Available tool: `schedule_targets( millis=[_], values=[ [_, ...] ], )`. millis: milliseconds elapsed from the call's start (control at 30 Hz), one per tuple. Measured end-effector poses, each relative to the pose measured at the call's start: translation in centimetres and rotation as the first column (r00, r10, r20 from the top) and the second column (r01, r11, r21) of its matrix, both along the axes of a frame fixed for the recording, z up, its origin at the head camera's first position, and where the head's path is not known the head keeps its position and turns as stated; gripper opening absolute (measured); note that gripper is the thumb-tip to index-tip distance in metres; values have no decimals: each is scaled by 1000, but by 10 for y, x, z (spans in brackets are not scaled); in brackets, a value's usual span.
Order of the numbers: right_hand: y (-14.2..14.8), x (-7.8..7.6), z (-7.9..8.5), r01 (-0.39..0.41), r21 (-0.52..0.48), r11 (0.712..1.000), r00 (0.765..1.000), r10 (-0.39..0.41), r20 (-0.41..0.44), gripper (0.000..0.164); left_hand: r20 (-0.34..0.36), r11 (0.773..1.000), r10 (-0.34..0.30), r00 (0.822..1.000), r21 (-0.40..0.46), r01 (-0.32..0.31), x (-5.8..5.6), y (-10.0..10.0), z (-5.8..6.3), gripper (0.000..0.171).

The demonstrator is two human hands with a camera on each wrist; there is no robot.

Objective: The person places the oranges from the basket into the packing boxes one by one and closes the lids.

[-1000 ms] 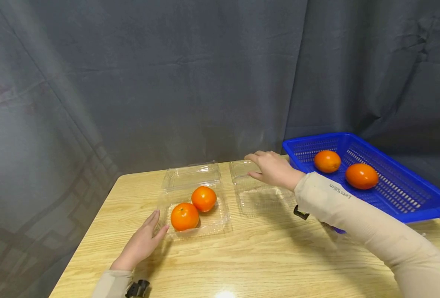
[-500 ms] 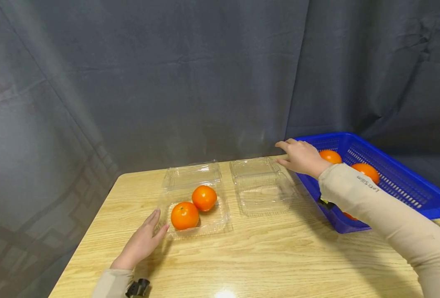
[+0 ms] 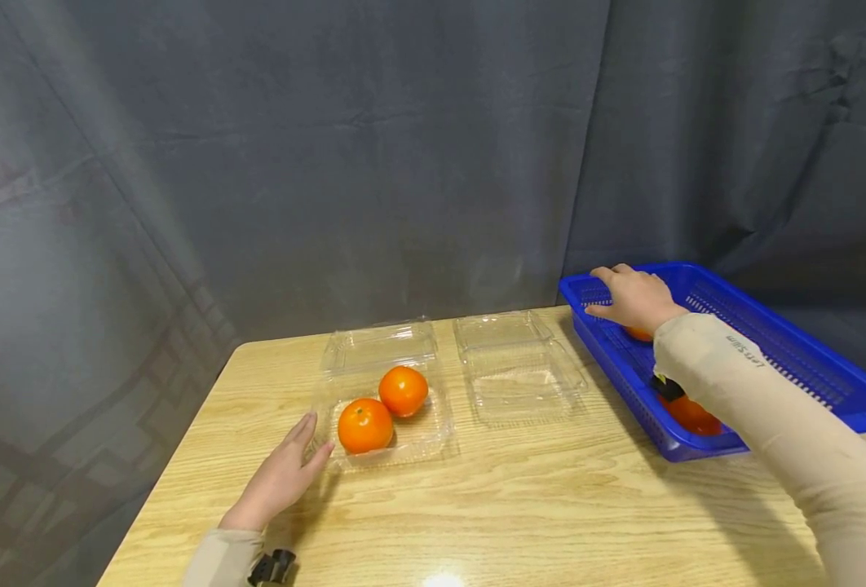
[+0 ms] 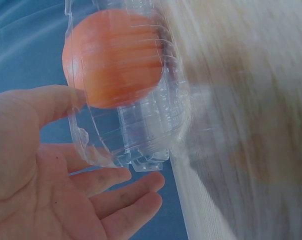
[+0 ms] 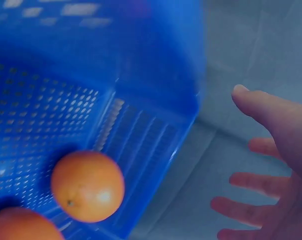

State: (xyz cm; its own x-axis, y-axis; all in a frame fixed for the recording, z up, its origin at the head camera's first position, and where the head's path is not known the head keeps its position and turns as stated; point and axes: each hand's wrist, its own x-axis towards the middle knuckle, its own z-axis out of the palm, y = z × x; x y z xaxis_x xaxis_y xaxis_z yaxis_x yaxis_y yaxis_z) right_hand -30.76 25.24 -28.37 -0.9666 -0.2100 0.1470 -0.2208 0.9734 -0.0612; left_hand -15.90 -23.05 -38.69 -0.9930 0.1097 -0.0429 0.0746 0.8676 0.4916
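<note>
A dark grey curtain (image 3: 374,163) hangs behind a light wood table (image 3: 433,514). At the left, the left hand (image 3: 279,477) is beside a clear plastic box (image 3: 418,444) with its lid laid back; its grip is loose and holds nothing, and the thumb seems to touch the box. In it sit a near orange (image 3: 365,425), stem spot up, and a far orange (image 3: 404,391). Next comes a second clear box (image 3: 517,383), lid back too. At the right, a blue basket (image 3: 616,371) points its long way from back left to front right. The right hand (image 3: 634,300) is over its back left end, fingers spread, holding nothing. A back orange (image 3: 638,334) peeks out from under it, so it lies down and a bit toward the person; a front orange (image 3: 697,414) is nearer the person. The right hand is much closer to both. They look round, so I can't tell a long way on them.
</note>
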Motion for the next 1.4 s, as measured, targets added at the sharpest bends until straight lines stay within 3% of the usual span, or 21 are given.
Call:
schedule_targets(
  millis=[233,700,1000,1233,1400],
  values=[
    [26,-13,-10,68,-1,998,996,-67,59,75,7,1000,2,1000,0,-2,-1,-1,-1,70],
    [63,-27,-28,70,20,997,986,-72,147,76,6,1000,16,1000,5,-16,0,0,-2,69],
    [73,-32,-37,33,67,997,986,-44,163,71,2,1000,20,1000,11,-20,0,1,-1,69],
    [76,-34,-39,74,77,994,966,-91,243,76,-8,1000,15,1000,10,-15,0,2,0,68],
    [80,-34,-40,69,70,995,967,-84,242,76,-19,1000,13,1000,9,-13,0,2,0,67]
  ],
)
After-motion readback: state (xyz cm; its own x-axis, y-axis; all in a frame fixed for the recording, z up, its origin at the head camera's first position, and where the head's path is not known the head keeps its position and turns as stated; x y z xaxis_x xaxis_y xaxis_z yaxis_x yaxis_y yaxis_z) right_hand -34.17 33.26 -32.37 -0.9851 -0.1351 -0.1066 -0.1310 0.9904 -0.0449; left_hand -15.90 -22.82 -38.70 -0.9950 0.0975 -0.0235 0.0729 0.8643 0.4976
